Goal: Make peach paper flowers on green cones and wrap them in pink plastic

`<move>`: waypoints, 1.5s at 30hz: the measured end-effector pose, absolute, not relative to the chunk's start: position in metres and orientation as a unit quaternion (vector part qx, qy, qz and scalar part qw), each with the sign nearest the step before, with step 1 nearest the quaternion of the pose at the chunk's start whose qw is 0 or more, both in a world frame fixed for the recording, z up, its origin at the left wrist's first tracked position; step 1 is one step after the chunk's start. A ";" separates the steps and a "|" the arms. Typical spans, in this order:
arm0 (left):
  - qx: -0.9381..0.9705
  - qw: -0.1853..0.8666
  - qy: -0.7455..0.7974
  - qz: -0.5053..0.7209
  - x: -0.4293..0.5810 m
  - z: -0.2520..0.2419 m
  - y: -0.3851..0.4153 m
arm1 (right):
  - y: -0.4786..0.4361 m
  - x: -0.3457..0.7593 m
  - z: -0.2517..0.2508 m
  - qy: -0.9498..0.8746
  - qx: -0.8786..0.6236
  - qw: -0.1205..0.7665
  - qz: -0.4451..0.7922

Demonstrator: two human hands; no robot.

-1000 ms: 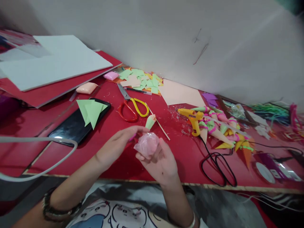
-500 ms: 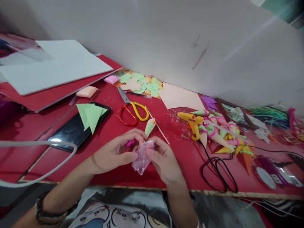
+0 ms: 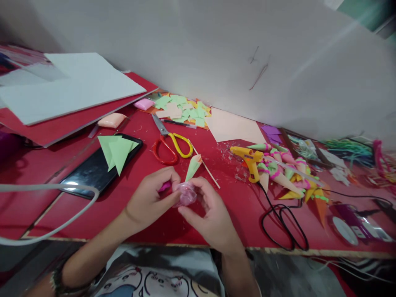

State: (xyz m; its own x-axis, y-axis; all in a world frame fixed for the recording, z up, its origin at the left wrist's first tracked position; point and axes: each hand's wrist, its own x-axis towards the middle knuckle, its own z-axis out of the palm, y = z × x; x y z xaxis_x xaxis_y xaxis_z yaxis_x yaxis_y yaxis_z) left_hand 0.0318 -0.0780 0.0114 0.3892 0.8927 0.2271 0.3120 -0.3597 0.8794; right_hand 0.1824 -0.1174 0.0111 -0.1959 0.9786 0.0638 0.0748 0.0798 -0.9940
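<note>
Packet [image 3: 187, 195], pink in clear wrap, sat between your hands above the red table [image 3: 235, 222], near its front edge; whether it was open could not be told. At left, green triangles [image 3: 117, 152] lay flat on the phone [image 3: 88, 177], seemingly unused, and beyond them lay a peach pouch [image 3: 111, 120] and a pink pouch [image 3: 144, 103], both plump with their contents. Your left hand [image 3: 144, 202] had thumb and fingers pinched on the wrap, a magenta bit [image 3: 165, 186] by the fingers. Past the scissors [image 3: 171, 144] lay one green cone [image 3: 193, 167], without visible trim. Your right hand [image 3: 213, 216] curved around the packet's right side, thumb and fingers parted; how firmly they held it was unclear. Farther right, a glue gun [image 3: 249, 159] stood by the heap [image 3: 283, 173] of cones, many pink-trimmed, which looked further along. Behind, a tray [image 3: 287, 144] held pale bits.
</note>
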 end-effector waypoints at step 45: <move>0.794 0.167 0.495 0.311 0.004 0.060 -0.053 | -0.117 0.186 0.005 -0.702 -0.464 0.456 0.289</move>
State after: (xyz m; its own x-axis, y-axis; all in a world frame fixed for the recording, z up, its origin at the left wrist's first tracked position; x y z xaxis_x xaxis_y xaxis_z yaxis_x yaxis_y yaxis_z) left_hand 0.0040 -0.0531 0.0601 0.3157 0.8903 0.3281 0.6824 -0.4533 0.5734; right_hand 0.1859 -0.1166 0.0050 -0.1523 0.9158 0.3715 0.3876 0.4011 -0.8300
